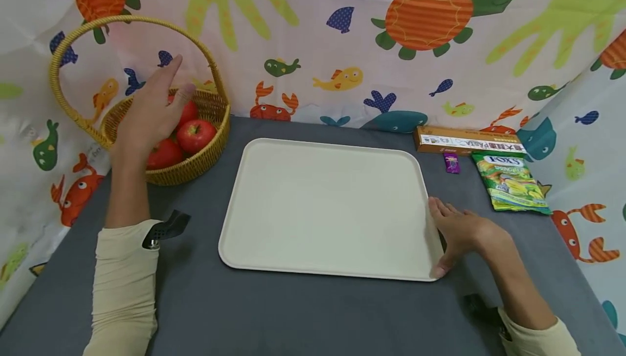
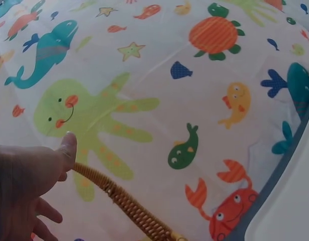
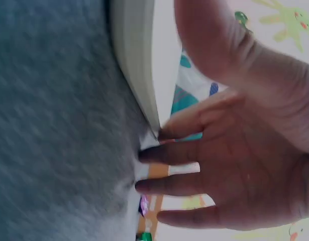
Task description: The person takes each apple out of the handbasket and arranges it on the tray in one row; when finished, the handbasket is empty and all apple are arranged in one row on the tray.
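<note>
My left hand point(image 1: 149, 108) is raised over a yellow wicker basket point(image 1: 207, 160), inside its tall arched handle, with fingers extended and nothing held. Red apples point(image 1: 196, 136) lie in the basket, partly hidden by that hand. In the left wrist view the thumb of the left hand point(image 2: 23, 175) appears beside the wicker handle point(image 2: 131, 206); whether they touch I cannot tell. At the right side of a white rectangular tray point(image 1: 327, 209) is my right hand point(image 1: 462, 231), its thumb at the near corner. The right wrist view shows the right hand's straight, spread fingers point(image 3: 179, 152) at the tray's edge point(image 3: 139, 60).
Behind the tray's right side lies a long brown box point(image 1: 467, 141). A small purple packet point(image 1: 451, 163) and a green-yellow Knorr-style seasoning bag point(image 1: 511, 182) lie near it. A sea-animal printed cloth point(image 1: 303, 35) surrounds the grey tabletop point(image 1: 293, 312) at the back and sides.
</note>
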`<control>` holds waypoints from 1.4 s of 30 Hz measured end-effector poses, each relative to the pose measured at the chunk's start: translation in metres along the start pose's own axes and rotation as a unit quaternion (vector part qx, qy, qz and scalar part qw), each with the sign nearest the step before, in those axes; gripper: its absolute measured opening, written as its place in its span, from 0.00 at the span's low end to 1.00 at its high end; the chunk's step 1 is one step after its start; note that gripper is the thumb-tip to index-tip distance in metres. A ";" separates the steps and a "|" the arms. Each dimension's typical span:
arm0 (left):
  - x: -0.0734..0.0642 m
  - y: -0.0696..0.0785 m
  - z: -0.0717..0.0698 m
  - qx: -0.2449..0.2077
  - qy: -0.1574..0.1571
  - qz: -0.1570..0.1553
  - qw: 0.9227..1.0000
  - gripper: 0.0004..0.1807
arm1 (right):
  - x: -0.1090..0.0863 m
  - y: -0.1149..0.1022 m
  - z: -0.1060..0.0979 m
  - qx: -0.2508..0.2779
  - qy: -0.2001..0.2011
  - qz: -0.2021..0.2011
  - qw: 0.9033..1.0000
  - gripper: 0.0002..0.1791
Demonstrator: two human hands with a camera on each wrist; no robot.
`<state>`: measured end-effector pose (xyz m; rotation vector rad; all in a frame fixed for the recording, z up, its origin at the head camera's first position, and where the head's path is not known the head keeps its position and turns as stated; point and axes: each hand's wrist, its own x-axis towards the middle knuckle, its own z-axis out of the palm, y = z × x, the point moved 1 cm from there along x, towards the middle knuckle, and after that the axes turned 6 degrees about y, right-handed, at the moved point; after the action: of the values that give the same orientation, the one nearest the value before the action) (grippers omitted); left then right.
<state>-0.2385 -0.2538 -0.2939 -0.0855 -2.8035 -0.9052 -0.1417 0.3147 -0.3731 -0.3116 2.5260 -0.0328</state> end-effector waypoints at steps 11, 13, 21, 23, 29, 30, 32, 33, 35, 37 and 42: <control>0.003 -0.014 0.002 0.076 -0.114 -0.015 0.990 0.46 | 0.005 -0.006 0.006 -0.044 0.015 0.009 0.999 0.92; 0.005 -0.014 0.002 0.078 -0.115 -0.015 0.990 0.47 | 0.008 -0.004 0.008 -0.051 0.015 0.013 0.999 0.92; 0.006 -0.017 0.003 0.104 -0.172 -0.031 0.979 0.49 | 0.008 -0.004 0.007 -0.033 0.011 0.005 0.999 0.92; 0.005 -0.020 0.004 0.109 -0.193 -0.041 0.974 0.49 | 0.006 -0.006 0.006 -0.030 0.010 0.001 1.000 0.92; 0.005 -0.028 0.011 0.119 -0.247 -0.048 0.960 0.48 | 0.002 -0.009 0.005 -0.036 0.018 -0.010 0.999 0.90; 0.006 -0.029 0.012 0.120 -0.254 -0.047 0.959 0.48 | 0.002 -0.009 0.004 -0.033 0.018 -0.010 0.999 0.90; 0.007 -0.031 0.015 0.122 -0.261 -0.043 0.957 0.48 | 0.001 -0.010 0.004 -0.027 0.016 -0.009 0.999 0.90; 0.007 -0.032 0.016 0.124 -0.263 -0.040 0.956 0.49 | 0.001 -0.010 0.004 -0.022 0.014 -0.007 1.000 0.90; 0.008 -0.033 0.017 0.127 -0.265 -0.038 0.955 0.49 | 0.001 -0.011 0.004 -0.017 0.011 -0.005 1.000 0.91; 0.009 -0.034 0.019 0.129 -0.266 -0.036 0.955 0.49 | 0.002 -0.010 0.004 -0.015 0.009 -0.002 1.000 0.91; 0.010 -0.034 0.021 0.131 -0.273 -0.037 0.952 0.45 | 0.004 -0.008 0.005 -0.017 0.009 0.002 1.000 0.91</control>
<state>-0.2558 -0.2692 -0.3276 -0.2236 -3.4362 -0.5777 -0.1399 0.3064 -0.3786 -0.3199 2.5475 0.0091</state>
